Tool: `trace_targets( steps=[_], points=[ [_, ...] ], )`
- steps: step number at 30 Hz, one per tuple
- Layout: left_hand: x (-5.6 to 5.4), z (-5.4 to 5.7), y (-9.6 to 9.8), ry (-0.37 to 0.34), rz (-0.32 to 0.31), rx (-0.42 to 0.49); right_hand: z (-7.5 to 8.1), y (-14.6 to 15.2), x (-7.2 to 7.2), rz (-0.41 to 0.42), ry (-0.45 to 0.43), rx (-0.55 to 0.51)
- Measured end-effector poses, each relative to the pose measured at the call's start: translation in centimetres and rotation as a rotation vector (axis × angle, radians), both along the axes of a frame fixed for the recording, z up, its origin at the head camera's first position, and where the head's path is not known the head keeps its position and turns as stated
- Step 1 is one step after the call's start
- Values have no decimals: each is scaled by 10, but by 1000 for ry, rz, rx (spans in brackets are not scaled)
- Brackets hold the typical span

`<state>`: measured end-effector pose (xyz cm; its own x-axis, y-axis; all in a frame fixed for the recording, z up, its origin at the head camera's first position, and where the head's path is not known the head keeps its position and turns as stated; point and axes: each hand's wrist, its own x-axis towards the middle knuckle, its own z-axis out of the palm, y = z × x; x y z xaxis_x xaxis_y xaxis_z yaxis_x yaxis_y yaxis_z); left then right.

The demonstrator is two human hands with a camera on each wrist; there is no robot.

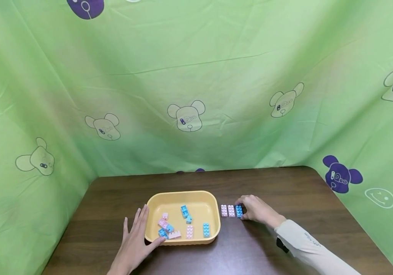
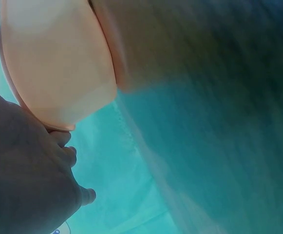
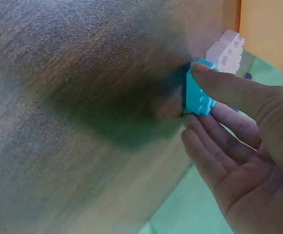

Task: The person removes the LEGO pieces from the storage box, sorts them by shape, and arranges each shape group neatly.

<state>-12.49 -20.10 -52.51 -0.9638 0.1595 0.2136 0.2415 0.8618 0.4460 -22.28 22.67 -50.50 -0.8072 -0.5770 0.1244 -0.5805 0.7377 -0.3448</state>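
Observation:
A yellow tray (image 1: 182,194) sits on the table with several pink and blue toy building bricks inside. My left hand (image 1: 135,238) rests against its left side, fingers stretched along the wall and thumb at the near rim. In the left wrist view the same tray (image 2: 58,58) touches the fingers of the left hand (image 2: 29,165). To the right of the tray, my right hand (image 1: 256,209) pinches a blue brick (image 3: 197,92) between thumb and fingers. Two pink bricks (image 1: 227,211) stand in a row just left of that blue brick.
Brown wooden tabletop (image 1: 279,183) extends around the tray. A green printed cloth (image 1: 189,76) hangs behind and along both sides. Inside the tray, a pink brick (image 1: 189,231) and a blue brick (image 1: 206,230) lie apart from the loose cluster at the left.

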Motion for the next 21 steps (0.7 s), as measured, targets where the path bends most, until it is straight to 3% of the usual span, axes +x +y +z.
trace_targets(
  steps=[10,21],
  points=[
    [0,-2,0,17,-5,6,24,-4,-6,-21,-39,-18],
    [-1,0,0,18,-14,2,51,-25,-15,28,55,-48]
  ],
)
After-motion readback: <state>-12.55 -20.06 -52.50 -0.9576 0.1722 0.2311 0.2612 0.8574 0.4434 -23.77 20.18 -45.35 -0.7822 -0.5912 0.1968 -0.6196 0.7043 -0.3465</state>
